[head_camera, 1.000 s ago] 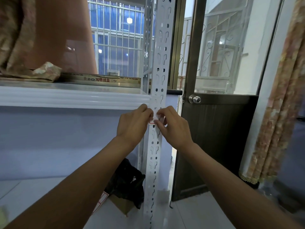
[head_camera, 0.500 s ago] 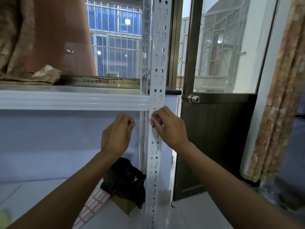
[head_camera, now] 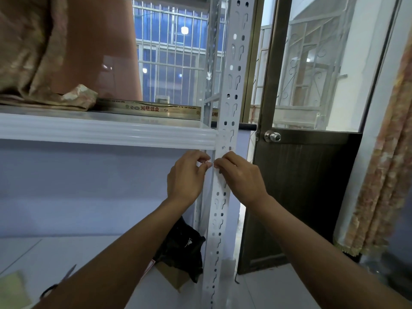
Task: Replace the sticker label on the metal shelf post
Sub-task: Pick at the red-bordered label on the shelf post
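The white shelf [head_camera: 107, 132] is running across the view, and the perforated metal post [head_camera: 219, 208] is rising past its right end. Just under the shelf edge, both hands are meeting at the post. The left hand [head_camera: 186, 177], which was hanging well clear of the post half a second ago, is coming back in, so its fingertips are nearly touching those of the right hand [head_camera: 240, 177]. The right hand is staying put, fingertips bent against the left edge of the post's front face.

The left grip is pinching a small pale scrap there, which I am taking to be the sticker label [head_camera: 208, 162]; its red border is now hiding behind the fingers. I cannot tell whether the right grip is grasping the label or only pressing on it.

To my eye the label is still sitting on the post with both hands working its edge. Peeling or smoothing, I cannot say.
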